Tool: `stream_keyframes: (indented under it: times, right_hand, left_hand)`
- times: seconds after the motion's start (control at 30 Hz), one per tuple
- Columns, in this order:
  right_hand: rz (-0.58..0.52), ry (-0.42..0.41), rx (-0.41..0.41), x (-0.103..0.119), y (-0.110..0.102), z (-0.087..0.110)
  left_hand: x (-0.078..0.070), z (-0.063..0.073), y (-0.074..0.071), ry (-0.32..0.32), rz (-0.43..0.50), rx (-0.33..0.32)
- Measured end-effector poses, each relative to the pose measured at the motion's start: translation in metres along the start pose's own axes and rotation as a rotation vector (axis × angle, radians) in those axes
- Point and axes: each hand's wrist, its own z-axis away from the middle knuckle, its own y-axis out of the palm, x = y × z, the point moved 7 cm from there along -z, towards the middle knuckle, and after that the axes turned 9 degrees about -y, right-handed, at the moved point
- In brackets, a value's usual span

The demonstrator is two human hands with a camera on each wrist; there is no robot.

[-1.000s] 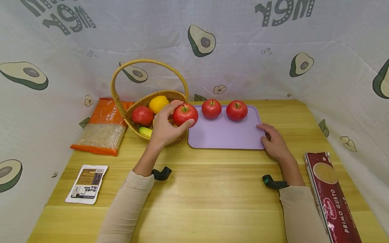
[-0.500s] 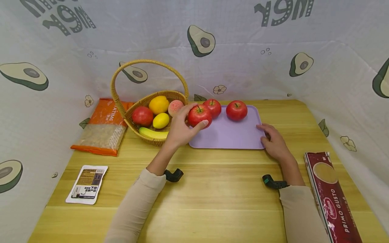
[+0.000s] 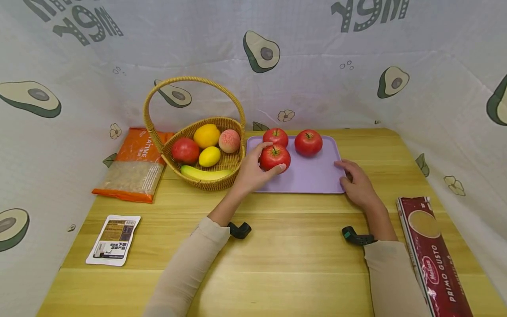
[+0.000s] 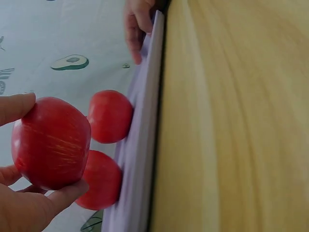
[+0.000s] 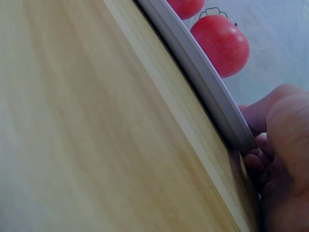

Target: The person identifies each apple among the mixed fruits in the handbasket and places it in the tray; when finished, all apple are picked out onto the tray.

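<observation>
My left hand [image 3: 252, 172] holds a red apple [image 3: 275, 159] between thumb and fingers, over the left part of a lilac tray [image 3: 309, 178]. In the left wrist view, this held apple [image 4: 52, 143] hangs apart from the tray surface. Two more red apples stand along the tray's back side, one at the left [image 3: 276, 136] and one near the middle [image 3: 308, 142]. At the tray's right end, my right hand [image 3: 358, 187] grips the rim, its thumb and fingers around the edge [image 5: 244, 130] in the right wrist view.
A wicker basket [image 3: 210, 185] with a tall handle stands left of the tray, containing a pomegranate-like red fruit [image 3: 185, 150], mango [image 3: 207, 135], lemon [image 3: 209, 156], peach [image 3: 229, 141] and banana [image 3: 206, 174]. Packets lie left: orange [image 3: 134, 165], white [image 3: 113, 240]. A maroon pasta pack [image 3: 433, 255] lies right.
My left hand has carried the apple rightward from above the basket to over the tray, uncovering the peach, lemon and banana. The right hand stays at the tray's right edge.
</observation>
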Motion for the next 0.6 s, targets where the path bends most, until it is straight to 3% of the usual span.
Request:
stream_keyframes:
  times: [0.27, 0.6]
  right_hand:
    - [0.018, 0.016, 0.01, 0.0, 0.0, -0.001]
    - [0.017, 0.011, 0.01, 0.003, -0.001, 0.0]
  left_hand:
    - [0.011, -0.008, 0.019, -0.026, -0.018, -0.015]
    - [0.021, -0.012, 0.024, -0.065, -0.018, -0.044]
